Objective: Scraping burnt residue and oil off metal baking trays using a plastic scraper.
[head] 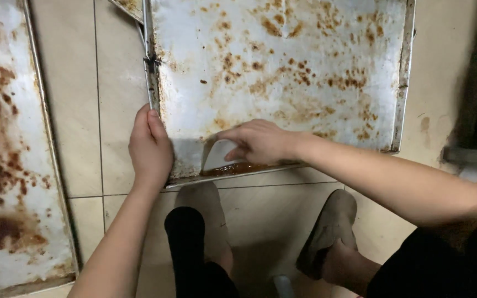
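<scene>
Tray: a large metal baking tray (282,72) lies flat on the tiled floor (117,72), spotted with brown baked-on residue, its near edge just ahead of both hands.
Left hand: the left hand (150,148) lies with fingers together, pressed against the tray's near-left rim — bracing it, as far as I can judge.
Right hand: the right hand (258,142) is curled over a pale flat scraper (219,154), fingers pinching its top edge, blade set on the tray surface near the front rim.
Sludge: a brown wet pool (233,168) sits along the rim, right under the right hand.
Slip risk: greasy metal — the scraper could skid and knuckles meet the raw rim.
Spill risk: a hard push toward the rim may slop the pool onto the floor by the shoes (329,229).
Shift risk: if the left hand eases, the tray may slide on the tiles.
Beside: a second stained tray (6,165) lies to the left of the left hand, well apart.
</scene>
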